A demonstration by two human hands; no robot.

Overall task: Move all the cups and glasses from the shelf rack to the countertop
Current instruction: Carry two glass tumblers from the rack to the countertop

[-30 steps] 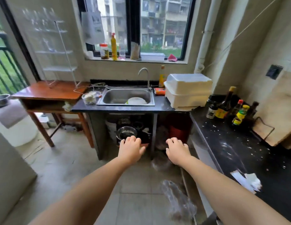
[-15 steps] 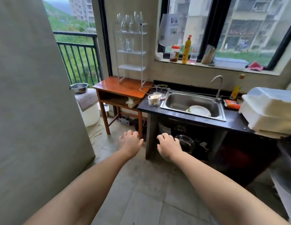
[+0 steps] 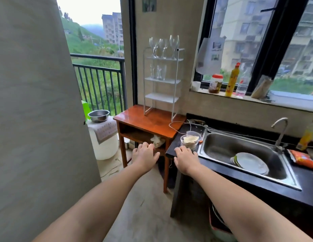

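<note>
A dark bench (image 3: 257,182) with a sink fills the lower right. A white rack (image 3: 162,81) stands upper centre on a wooden table (image 3: 148,119), holding stemmed glasses (image 3: 163,46) on top and tumblers (image 3: 158,72) below. Both hands, left (image 3: 145,157) and right (image 3: 185,158), hover empty at centre, fingers spread. Best to take stems singly. The tumblers' count is unclear.

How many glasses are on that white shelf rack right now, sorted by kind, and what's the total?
Stemmed wine glasses, top tier of the shelf rack: 3
Straight tumblers, second tier: 2, though these are clear and overlap, so the count is less certain
Third tier: 0
Total: 5
</note>
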